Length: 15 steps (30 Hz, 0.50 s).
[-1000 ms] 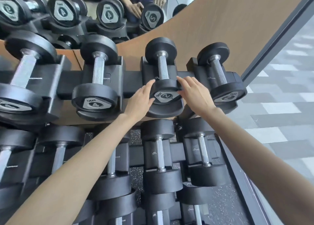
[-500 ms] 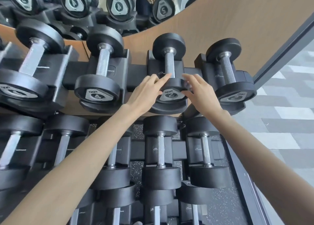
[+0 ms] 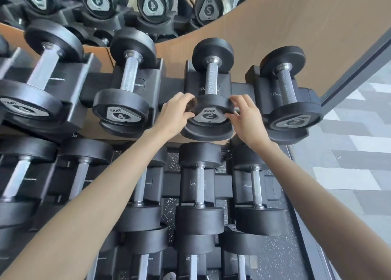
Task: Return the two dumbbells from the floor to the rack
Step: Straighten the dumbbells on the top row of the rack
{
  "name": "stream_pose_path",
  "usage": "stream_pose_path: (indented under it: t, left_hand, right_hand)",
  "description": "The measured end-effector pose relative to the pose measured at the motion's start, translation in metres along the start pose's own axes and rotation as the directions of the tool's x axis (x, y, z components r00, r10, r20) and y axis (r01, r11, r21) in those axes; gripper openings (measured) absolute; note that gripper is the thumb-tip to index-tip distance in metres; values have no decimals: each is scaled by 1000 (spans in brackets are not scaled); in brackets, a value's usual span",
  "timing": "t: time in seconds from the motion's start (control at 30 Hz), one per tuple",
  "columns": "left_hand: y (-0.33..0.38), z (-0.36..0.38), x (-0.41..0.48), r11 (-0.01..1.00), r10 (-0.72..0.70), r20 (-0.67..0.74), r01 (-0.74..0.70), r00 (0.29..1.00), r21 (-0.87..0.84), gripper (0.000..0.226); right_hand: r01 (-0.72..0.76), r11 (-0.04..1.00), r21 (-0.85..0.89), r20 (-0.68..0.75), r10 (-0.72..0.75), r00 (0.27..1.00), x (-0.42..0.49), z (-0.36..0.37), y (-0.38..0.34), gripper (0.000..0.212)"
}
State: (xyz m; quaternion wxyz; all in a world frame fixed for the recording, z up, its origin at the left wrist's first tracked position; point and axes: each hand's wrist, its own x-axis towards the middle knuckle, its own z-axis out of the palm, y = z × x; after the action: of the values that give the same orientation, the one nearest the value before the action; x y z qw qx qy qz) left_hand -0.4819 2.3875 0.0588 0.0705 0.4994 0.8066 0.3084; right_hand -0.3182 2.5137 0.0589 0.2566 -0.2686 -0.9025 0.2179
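A black dumbbell marked 2 (image 3: 211, 78) lies in a cradle on the top row of the black rack (image 3: 95, 91). My left hand (image 3: 175, 112) curls around the left side of its near head. On the right side of that same head my right hand (image 3: 245, 119) grips with fingers bent. A second dumbbell marked 2 (image 3: 285, 89) rests in the cradle just to the right, touched by neither hand.
Two dumbbells marked 4 (image 3: 127, 83) fill the cradles to the left. Lower rack rows hold several more dumbbells (image 3: 200, 186). A mirror (image 3: 105, 2) above a wooden wall reflects the rack. A dark frame edge (image 3: 357, 68) and grey tiled floor (image 3: 349, 163) lie at right.
Both hands went from resting with fingers extended beside the near head of the dumbbell to curling around its two sides. The view has shifted slightly lower.
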Motion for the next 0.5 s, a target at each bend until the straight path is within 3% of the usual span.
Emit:
stream_pose_path:
  t: [0.27,0.5]
  left_hand:
    - [6,1,-6,999,30,-6,-30,1000,23,46]
    - [5,1,-10,995,75,-9,-74,997,59,46]
  right_hand:
    - [-41,998,51,-2,41,999,1,0,4,34]
    - [-51,999,-17,39,52,998,0,-4,1,39]
